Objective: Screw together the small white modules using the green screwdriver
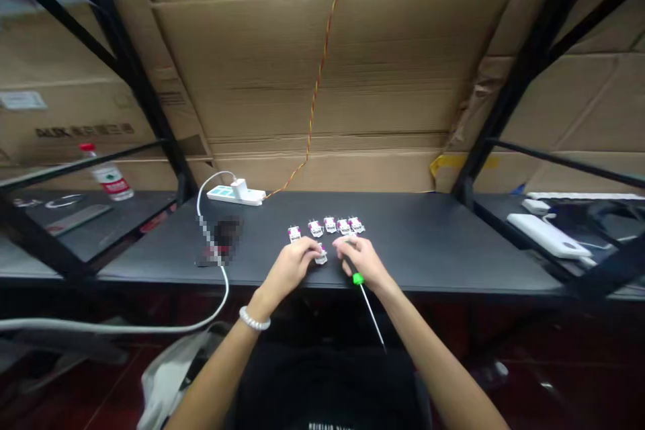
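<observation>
My left hand (295, 262), with a white coiled band (254, 320) at its wrist, pinches a small white part with purple bits (321, 255) just above the dark tabletop. In my right hand (363, 259) is a screwdriver (370, 309) with a green-collared handle, its long shaft pointing down toward my body. The right fingertips are close together near the parts; whether they also hold something small cannot be made out. Beyond my hands, several similar white and purple parts (329, 224) stand in a loose arc, one of them (294, 233) at the left end.
A white power strip (236, 195) with a plugged-in adapter lies at the back left, its white cable (224, 282) hanging over the front edge. Cardboard (383, 80) backs the dark table (453, 248). Black metal posts (504, 94) flank it; a bottle (111, 178) stands far left.
</observation>
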A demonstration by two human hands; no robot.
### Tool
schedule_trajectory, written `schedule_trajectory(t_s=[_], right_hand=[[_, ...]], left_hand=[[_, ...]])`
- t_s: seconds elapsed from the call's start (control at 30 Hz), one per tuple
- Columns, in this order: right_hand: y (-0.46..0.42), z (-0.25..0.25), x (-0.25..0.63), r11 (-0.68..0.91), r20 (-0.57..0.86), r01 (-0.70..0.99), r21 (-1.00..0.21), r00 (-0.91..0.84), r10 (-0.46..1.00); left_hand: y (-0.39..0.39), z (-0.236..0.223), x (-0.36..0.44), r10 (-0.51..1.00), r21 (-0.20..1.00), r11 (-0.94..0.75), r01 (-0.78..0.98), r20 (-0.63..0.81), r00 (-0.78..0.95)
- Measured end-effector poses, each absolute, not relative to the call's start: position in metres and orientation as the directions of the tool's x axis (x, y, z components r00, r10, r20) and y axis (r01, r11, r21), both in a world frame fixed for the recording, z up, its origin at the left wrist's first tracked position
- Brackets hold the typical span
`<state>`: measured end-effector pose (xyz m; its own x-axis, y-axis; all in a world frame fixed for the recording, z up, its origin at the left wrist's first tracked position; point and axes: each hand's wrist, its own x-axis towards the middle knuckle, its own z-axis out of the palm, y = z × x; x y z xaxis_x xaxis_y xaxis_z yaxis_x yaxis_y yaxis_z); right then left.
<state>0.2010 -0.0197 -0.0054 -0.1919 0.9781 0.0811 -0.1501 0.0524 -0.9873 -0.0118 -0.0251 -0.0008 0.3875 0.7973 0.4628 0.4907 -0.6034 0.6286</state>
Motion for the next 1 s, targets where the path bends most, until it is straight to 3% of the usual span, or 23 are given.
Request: schedule_trajectory(t_s=[0.2, 0.57, 1.0], right_hand=[[-0.014, 0.000, 0.210, 0.144, 0.156, -0.182, -0.973, -0.054, 0.986], [-0.018, 0.004, 0.208, 0.173, 0.185, -0.191, -0.966, -0.050, 0.981], [-0.017, 0.004, 0.212, 0.174, 0.197, -0.219, -0.960, -0.088, 0.977]], left_hand=[[-0.023, -0.003, -0.013, 0.815, 0.633, -0.578, 0.515, 0.410, 0.410], [-0.014, -0.016, -0.018, 0.785, 0.559, -0.618, 0.553, 0.472, 0.402], [-0.013, -0.019, -0.020, 0.767, 0.552, -0.642, 0.532, 0.460, 0.448]])
